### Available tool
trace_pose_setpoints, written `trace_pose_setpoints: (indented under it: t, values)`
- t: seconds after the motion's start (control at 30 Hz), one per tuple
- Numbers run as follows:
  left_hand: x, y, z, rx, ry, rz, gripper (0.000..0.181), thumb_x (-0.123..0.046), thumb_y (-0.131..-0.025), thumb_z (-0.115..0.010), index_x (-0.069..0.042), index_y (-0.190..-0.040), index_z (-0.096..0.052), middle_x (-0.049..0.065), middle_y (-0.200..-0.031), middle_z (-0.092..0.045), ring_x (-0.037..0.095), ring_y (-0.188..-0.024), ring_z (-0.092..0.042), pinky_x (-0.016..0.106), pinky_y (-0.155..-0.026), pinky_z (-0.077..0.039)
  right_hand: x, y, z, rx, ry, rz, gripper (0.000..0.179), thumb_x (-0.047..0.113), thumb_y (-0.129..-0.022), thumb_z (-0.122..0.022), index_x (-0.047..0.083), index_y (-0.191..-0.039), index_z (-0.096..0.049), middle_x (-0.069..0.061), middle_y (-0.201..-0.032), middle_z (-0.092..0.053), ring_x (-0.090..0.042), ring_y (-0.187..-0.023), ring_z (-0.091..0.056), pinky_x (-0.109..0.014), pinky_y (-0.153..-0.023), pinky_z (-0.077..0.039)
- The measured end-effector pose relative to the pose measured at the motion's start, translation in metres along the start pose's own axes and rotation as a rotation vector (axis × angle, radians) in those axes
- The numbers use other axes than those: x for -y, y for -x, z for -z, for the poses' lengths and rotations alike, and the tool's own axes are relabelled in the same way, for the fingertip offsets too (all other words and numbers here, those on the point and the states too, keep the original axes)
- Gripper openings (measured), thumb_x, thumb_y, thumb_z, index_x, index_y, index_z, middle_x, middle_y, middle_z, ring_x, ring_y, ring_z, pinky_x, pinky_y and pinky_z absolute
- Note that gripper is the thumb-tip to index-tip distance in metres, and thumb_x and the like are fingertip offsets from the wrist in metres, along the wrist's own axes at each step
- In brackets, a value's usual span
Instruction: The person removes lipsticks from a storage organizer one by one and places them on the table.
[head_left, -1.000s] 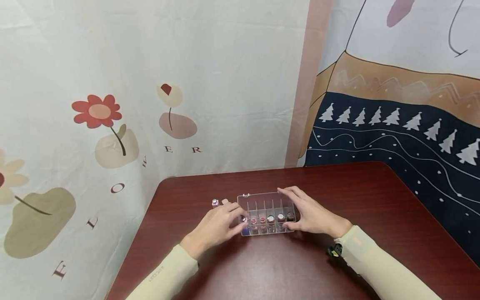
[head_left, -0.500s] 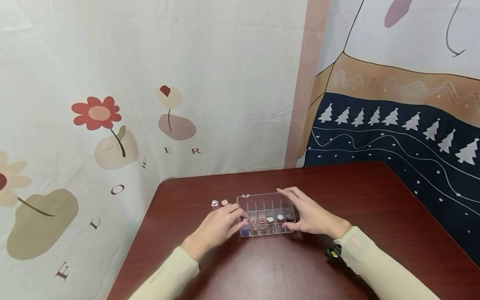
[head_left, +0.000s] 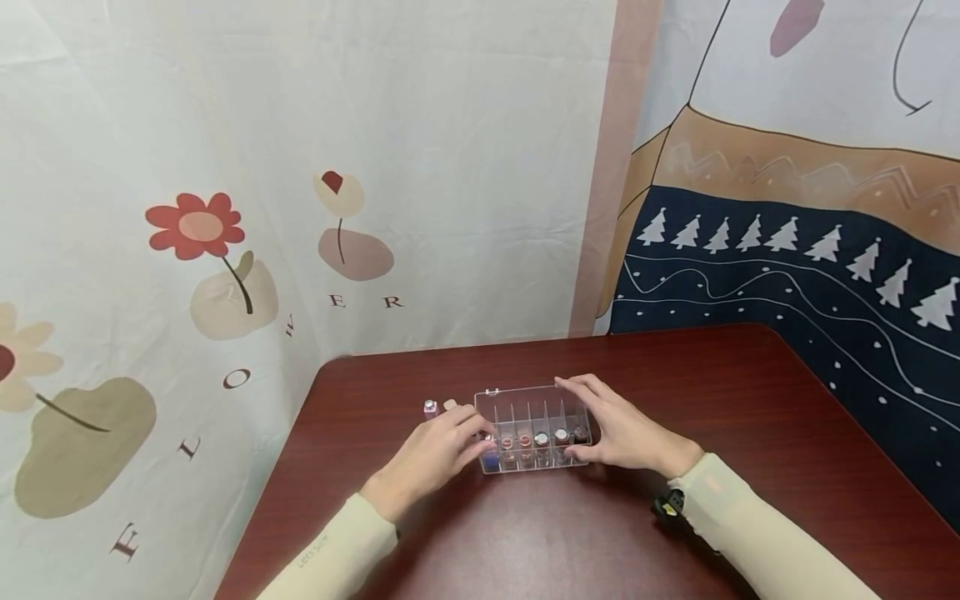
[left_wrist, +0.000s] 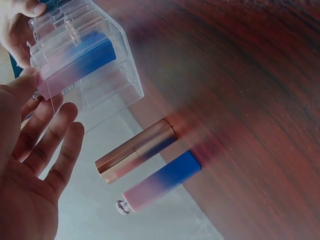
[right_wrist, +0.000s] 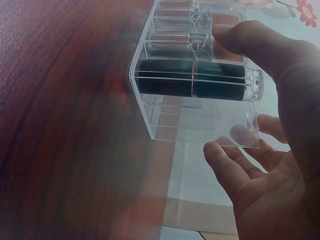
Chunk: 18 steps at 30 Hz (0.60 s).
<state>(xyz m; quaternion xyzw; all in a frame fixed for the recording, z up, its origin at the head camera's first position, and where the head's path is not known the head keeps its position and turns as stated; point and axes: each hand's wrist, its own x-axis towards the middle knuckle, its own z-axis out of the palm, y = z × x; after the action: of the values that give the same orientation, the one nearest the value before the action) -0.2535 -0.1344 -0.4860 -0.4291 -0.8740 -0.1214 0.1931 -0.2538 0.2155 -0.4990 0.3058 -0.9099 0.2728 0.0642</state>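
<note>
A clear divided lipstick organizer [head_left: 534, 400] stands on the table with several lipsticks in its front row. My left hand [head_left: 429, 457] pinches the silver-topped end of a pink-and-blue lipstick [left_wrist: 80, 67] with thumb and index finger. That tube sits in the organizer's leftmost front compartment, and the other left fingers are spread below it in the left wrist view. On the opposite side, my right hand [head_left: 630, 429] grips the organizer's end, thumb at the front and fingers behind. A dark lipstick [right_wrist: 170, 79] fills the compartment nearest that hand.
Left of the organizer stand a second pink-and-blue lipstick [left_wrist: 160, 182] and a copper-coloured lipstick [left_wrist: 135, 151], side by side. The dark red wooden table [head_left: 555, 533] meets printed cloth hangings [head_left: 465, 167] at its back and left edges.
</note>
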Motion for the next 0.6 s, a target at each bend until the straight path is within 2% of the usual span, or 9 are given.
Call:
trace_pose_setpoints:
  t: [0.27,0.6]
  values:
    - [-0.0001,-0.0015,0.0039,-0.047,0.013,-0.007,0.018,-0.033,-0.098,-0.079,-0.023,-0.112,-0.075,-0.011,-0.102,-0.066,0.009,-0.087,-0.056,0.028,-0.078,-0.060,-0.0005,-0.0009,0.0002,-0.003,-0.003,0.005,0.108,0.043,-0.080,-0.095,0.024,-0.167,-0.034,-0.002,-0.156,-0.048,-0.025,-0.141,-0.056,-0.046,-0.114,-0.053]
    - [0.0012,-0.0003,0.0045,-0.085,0.033,-0.023,0.019,-0.032,-0.099,-0.078,-0.023,-0.116,-0.075,-0.011,-0.105,-0.067,0.008,-0.087,-0.060,0.024,-0.078,-0.059,0.0010,0.0003,0.0007,0.000,-0.007,-0.002,0.108,0.042,-0.080,-0.095,0.023,-0.167,-0.034,-0.002,-0.155,-0.048,-0.026,-0.140,-0.056,-0.046,-0.113,-0.053]
